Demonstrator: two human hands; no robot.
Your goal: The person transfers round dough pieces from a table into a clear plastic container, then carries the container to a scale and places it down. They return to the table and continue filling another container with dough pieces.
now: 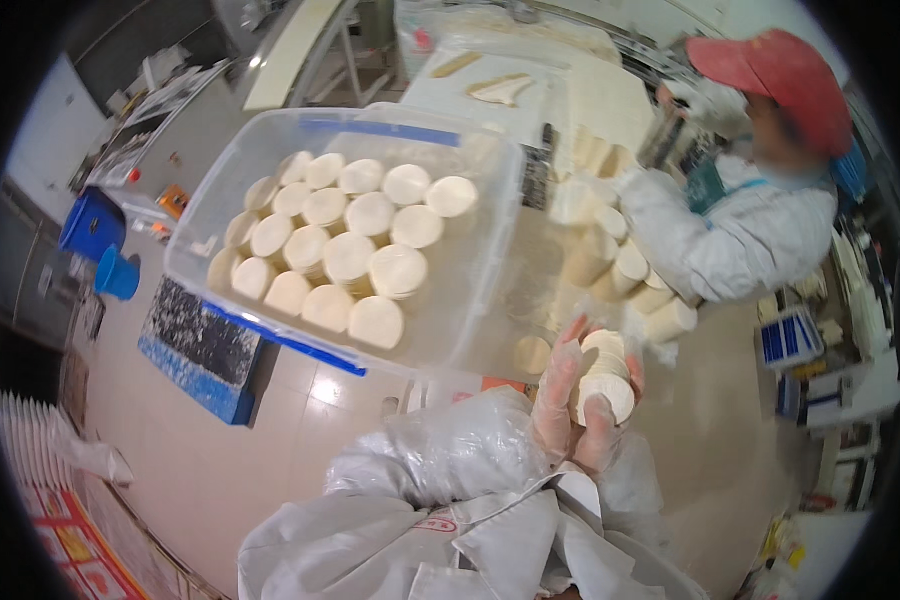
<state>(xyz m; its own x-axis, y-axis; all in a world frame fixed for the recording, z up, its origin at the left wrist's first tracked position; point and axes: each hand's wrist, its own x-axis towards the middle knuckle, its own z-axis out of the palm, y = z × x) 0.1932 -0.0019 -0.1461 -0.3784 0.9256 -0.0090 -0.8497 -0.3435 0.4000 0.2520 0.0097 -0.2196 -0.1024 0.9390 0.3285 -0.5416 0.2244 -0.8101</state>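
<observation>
Both my hands wear thin clear plastic gloves. Between them is a stack of round, pale dough wrappers (604, 375), tilted so that its top disc faces me. My left hand (559, 397) lies along the stack's left side with its fingers pointing up. My right hand (604, 427) has its thumb over the lower disc and its fingers behind the right side. Left of my hands stands a clear plastic bin (457, 300) with rows of stacked round wrappers (349, 257). One loose disc (532, 355) lies on the table beside my left hand.
A co-worker in a red cap (772, 90) and white clothing leans over the table at the right. More wrapper stacks (630, 266) stand or lie near that person's arm. Dough scraps (499, 90) rest on the far table. A blue-edged block (195, 382) and blue bucket (118, 274) are at the left.
</observation>
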